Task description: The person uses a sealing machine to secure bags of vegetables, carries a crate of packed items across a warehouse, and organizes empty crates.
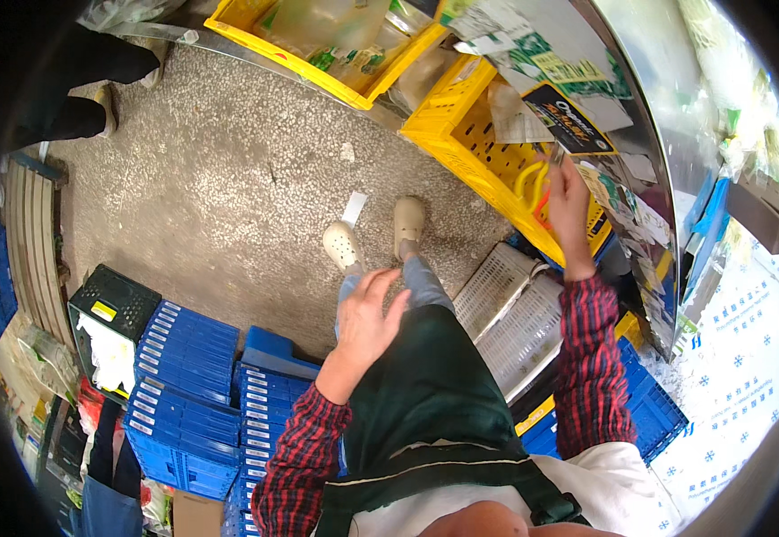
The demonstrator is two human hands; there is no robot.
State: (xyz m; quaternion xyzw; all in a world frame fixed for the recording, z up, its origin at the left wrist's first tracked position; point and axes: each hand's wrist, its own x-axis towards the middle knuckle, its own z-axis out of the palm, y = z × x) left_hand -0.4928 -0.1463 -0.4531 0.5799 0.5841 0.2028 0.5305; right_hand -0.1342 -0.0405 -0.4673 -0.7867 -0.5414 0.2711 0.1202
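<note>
My left hand (369, 319) hangs in front of my dark green apron (430, 376), fingers apart and nothing in it. My right hand (567, 201) is raised over the near end of a yellow plastic crate (453, 141) under the metal table's edge. Its fingertips close on a small metallic object (557, 154), too blurred to name. Just beside that hand, in the crate, are a yellow loop-shaped thing (530, 184) and an orange piece (542, 207). Next to the fingers, a black printed label card (567, 121) hangs at the table's side.
Another yellow crate (322, 60) holds plastic packaging. White slatted baskets (503, 295) stand by my right leg. Stacked blue folded crates (188, 403) and a black crate (117, 295) are at left. A person's legs (74, 87) show at upper left. A paper scrap (354, 208) lies by my shoes.
</note>
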